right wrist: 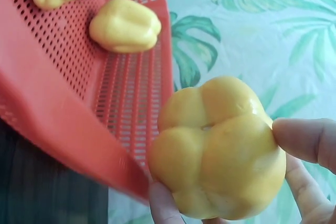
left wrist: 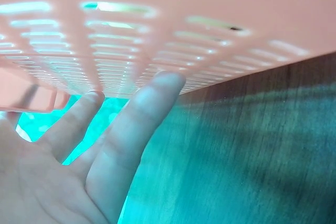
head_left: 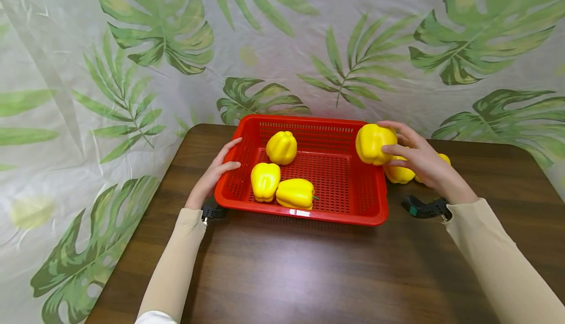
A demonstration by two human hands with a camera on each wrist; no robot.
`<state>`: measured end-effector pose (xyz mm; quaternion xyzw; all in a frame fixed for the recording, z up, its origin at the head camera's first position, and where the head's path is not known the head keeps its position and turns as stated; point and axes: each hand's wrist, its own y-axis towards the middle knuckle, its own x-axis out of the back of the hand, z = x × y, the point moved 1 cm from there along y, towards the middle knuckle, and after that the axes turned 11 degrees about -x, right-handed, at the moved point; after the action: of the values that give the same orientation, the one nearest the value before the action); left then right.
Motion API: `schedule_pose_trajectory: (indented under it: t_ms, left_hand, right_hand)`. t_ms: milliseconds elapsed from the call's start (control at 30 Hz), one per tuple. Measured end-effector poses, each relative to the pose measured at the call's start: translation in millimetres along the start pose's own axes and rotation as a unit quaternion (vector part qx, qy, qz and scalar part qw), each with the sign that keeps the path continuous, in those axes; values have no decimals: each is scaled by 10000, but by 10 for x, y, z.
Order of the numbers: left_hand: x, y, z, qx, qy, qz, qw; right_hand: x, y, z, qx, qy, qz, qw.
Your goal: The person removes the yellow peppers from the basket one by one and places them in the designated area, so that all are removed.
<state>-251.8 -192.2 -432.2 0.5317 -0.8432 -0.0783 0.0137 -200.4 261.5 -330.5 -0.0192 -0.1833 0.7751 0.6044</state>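
Observation:
My right hand (head_left: pixel 425 164) grips a yellow bell pepper (head_left: pixel 374 144) over the right end of a red slotted basket (head_left: pixel 304 217). In the right wrist view, fingertips and thumb press on the sides of this bell pepper (right wrist: pixel 220 150), its lobed bottom facing the camera. My left hand (head_left: pixel 212 177) rests at the basket's left end. Seen from the left wrist, its fingers (left wrist: pixel 139 124) reach out fairly straight against the slotted wall (left wrist: pixel 115 32). Inside the basket lie three yellow bell peppers: one at the back (head_left: pixel 281 148), one front left (head_left: pixel 266 183), one on its side (head_left: pixel 295 193).
More yellow bell peppers (head_left: pixel 399 171) lie on the brown wooden table (head_left: pixel 282 275) right of the basket, partly hidden by my right hand. A leaf-patterned cloth (head_left: pixel 273 44) hangs behind the table. Black wrist mounts (head_left: pixel 425 208) sit below both hands.

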Motion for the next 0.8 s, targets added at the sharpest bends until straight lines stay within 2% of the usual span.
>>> schedule_pose_trajectory:
  t_ms: [400, 567, 800]
  left_hand:
    - [-1, 4, 3, -44, 91, -24, 9999]
    - [0, 5, 4, -32, 131, -59, 9999]
    - [1, 5, -1, -26, 115, -64, 9999]
  right_hand:
    - [285, -51, -212, 201, 287, 158, 9993]
    - [419, -86, -332, 220, 394, 51, 9990]
    - [614, -125, -489, 364, 837, 48, 9958]
